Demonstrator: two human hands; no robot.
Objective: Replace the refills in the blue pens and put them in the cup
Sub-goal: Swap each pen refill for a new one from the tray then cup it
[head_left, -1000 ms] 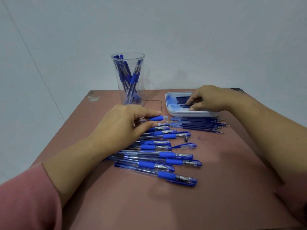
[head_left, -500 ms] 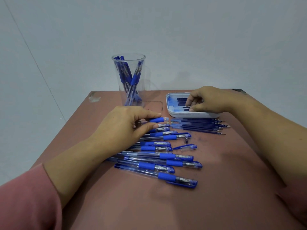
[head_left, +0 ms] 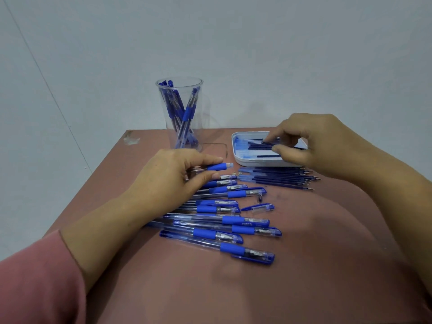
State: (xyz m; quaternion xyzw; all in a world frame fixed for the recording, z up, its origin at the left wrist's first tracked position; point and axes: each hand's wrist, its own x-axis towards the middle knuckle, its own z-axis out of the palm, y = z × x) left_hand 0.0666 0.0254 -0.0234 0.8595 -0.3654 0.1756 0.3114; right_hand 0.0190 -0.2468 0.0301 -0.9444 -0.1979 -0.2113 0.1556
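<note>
A reddish-brown tabletop stands against a pale wall. A pink sleeve covers the left forearm.

The left hand hovers over the far end of the pen row. Its grip is clamped on a pen barrel, thumb below and fingers above, with the barrel's blue rubber section and open clear end sticking out to the right.

The right hand is over the white tray at the far right. Its grip is drawn together, index fingertip and thumb pinching a refill among the others lying in the tray.

A clear plastic cup stands upright near the far edge, left of the tray, with several blue pens leaning inside it.

More capped pens lie in a loose row on the tabletop, running from under the left hand towards the near side, caps pointing right.

A bundle of loose refills lies just in front of the tray, tips to the right.

A single pen cap lies on its side to the right of the row, apart from it.
</note>
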